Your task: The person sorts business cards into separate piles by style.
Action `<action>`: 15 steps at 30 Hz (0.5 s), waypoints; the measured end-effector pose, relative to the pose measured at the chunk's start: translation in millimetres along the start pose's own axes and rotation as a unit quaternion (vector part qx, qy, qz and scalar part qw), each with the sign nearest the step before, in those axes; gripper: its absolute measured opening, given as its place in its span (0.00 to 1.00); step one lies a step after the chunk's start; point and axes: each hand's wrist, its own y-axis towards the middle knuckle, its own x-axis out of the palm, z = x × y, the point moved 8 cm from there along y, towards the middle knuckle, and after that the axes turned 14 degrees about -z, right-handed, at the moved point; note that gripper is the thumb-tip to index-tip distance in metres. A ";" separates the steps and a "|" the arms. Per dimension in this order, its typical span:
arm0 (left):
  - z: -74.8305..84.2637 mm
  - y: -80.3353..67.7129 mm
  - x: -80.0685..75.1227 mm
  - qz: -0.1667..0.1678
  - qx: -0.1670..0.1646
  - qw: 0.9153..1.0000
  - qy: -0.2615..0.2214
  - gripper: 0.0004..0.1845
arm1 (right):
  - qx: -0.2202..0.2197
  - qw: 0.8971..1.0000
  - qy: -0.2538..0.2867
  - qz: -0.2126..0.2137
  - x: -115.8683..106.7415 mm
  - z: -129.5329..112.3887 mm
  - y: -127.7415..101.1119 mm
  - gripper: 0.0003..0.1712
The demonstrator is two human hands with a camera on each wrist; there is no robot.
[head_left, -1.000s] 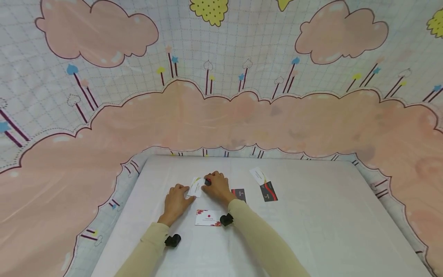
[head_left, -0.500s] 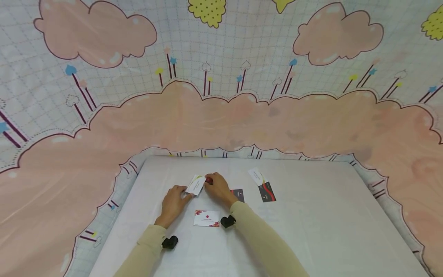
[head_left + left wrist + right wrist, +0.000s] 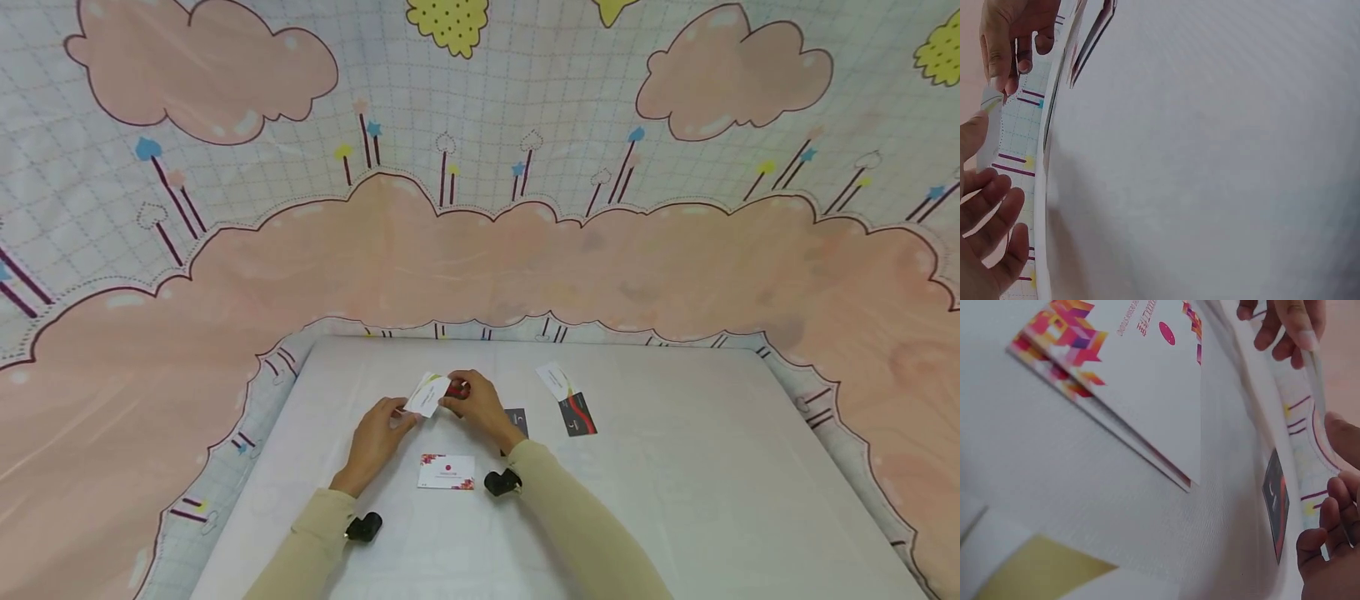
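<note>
Both hands held one white business card [image 3: 426, 394] lifted off the white table [image 3: 675, 500], the left hand [image 3: 377, 442] pinching its near edge and the right hand [image 3: 480, 408] its far edge, apparently mid-sorting, with a red-patterned card stack [image 3: 447, 472] below them and two cards [image 3: 568, 400] lying to the right.

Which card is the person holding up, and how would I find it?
Start at the white table in front of the cloud-patterned cloth. Near its middle, both hands, the left hand and the right hand, meet. The white card with a green corner is pinched between them, lifted off the table, while the other cards lie flat.
</note>
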 end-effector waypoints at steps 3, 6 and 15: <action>5.2 0.7 -1.0 -0.002 0.015 1.000 0.000 0.24 | 0.000 1.000 0.007 0.015 -3.0 1.3 -2.8 0.26; 11.5 0.1 -3.1 -0.002 0.025 1.000 0.000 0.27 | 0.000 1.000 0.011 0.028 -5.7 2.6 -5.0 0.26; 25.3 0.1 -4.1 -0.010 0.003 1.000 0.014 0.37 | -0.021 0.997 0.008 0.078 -13.7 0.3 -12.0 0.26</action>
